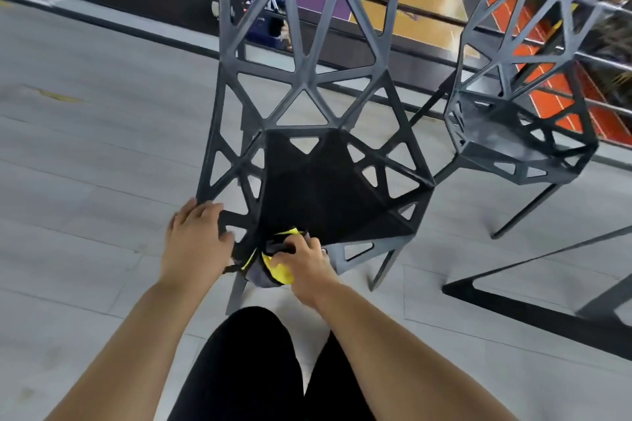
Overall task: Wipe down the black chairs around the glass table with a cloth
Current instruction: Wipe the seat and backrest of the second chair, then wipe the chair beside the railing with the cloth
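A black lattice chair (318, 178) stands right in front of me, its back facing away. My left hand (196, 232) grips the front left corner of its seat frame. My right hand (302, 263) holds a bunched yellow and grey cloth (280, 270) against the seat's front edge, fingers curled round it. A second black lattice chair (523, 113) stands to the right, a little farther off.
The dark frame of the glass table (533, 290) reaches in at the lower right. A black metal railing (444, 20) runs behind both chairs, with a drop to a lower floor beyond. Grey floor tiles (85, 147) spread to the left. My black-clad legs are below.
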